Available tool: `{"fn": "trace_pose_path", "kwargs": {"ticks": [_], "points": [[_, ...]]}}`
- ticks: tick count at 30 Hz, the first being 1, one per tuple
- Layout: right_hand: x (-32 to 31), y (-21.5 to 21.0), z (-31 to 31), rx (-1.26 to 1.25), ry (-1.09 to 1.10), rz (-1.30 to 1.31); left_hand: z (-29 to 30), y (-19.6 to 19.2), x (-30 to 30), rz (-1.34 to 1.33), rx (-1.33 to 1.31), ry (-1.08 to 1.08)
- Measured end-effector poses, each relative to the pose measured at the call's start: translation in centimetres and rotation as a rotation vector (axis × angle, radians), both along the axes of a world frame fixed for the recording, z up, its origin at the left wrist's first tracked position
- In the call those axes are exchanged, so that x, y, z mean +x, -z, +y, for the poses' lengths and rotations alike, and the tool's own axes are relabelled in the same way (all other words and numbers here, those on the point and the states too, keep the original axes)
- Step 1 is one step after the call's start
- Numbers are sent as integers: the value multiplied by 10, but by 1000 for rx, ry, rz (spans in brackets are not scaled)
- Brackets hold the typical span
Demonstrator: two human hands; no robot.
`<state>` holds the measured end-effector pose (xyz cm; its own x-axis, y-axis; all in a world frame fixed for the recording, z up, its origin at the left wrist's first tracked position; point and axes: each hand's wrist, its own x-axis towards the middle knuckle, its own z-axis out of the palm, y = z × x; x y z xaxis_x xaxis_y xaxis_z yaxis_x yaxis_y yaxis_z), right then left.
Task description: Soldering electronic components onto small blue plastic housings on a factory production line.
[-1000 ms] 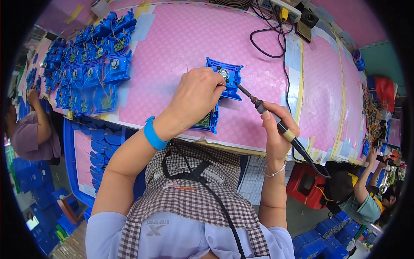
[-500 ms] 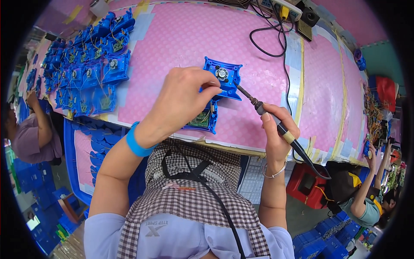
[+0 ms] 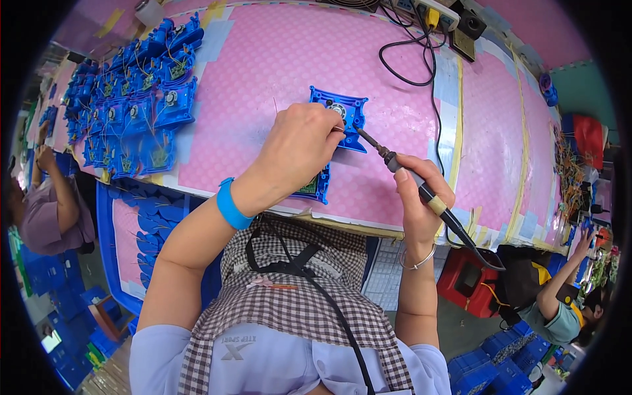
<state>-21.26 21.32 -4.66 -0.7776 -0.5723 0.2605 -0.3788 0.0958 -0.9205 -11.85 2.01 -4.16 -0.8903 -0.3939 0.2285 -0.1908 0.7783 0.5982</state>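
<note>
My left hand (image 3: 296, 148) is closed in a pinch on a thin wire (image 3: 339, 128) over a blue plastic housing (image 3: 355, 104). A round speaker (image 3: 337, 107) sits in that housing, partly covered by my fingers. My right hand (image 3: 421, 201) grips a soldering iron (image 3: 391, 160), its tip by the housing's right side; whether it touches is too small to tell. Nearer to me, partly under my left hand, lies a second blue housing half (image 3: 324, 187) with a green circuit board. A thin reddish wire end (image 3: 275, 105) sticks up behind my left hand.
Rows of blue housings with speakers and wires (image 3: 135, 112) stand at the left. A black cable (image 3: 434, 92) runs from a power strip (image 3: 447, 16) at the back. Below left is a blue bin (image 3: 108, 243) of blue parts. Other people work at both sides.
My left hand has shifted slightly right and turned, covering more of the speaker and the board. The soldering iron's tip has moved a little left, along the housing.
</note>
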Motion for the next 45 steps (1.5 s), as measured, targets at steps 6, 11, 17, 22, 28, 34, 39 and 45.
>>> {"fn": "trace_pose_path", "kwargs": {"ticks": [6,11,17,22,28,34,39,45], "points": [[0,-2,1,-7,15,-29,-1,-3,-2,-25,27,13],[-2,2,3,-17,-13,31,-1,-3,-4,-72,58,13],[1,-1,3,-22,12,-52,-2,0,-4,-76,6,3],[-4,6,9,-28,-6,29,-1,-3,-5,-65,25,15],[-4,8,15,-47,39,5,0,-5,-4,-72,48,9],[2,7,12,-130,89,-35,0,-4,-4,-72,48,6],[2,6,12,-196,104,-118,-3,-5,-2,-61,23,21],[1,7,17,-247,73,-89,-28,-19,41,274,182,-228]]}}
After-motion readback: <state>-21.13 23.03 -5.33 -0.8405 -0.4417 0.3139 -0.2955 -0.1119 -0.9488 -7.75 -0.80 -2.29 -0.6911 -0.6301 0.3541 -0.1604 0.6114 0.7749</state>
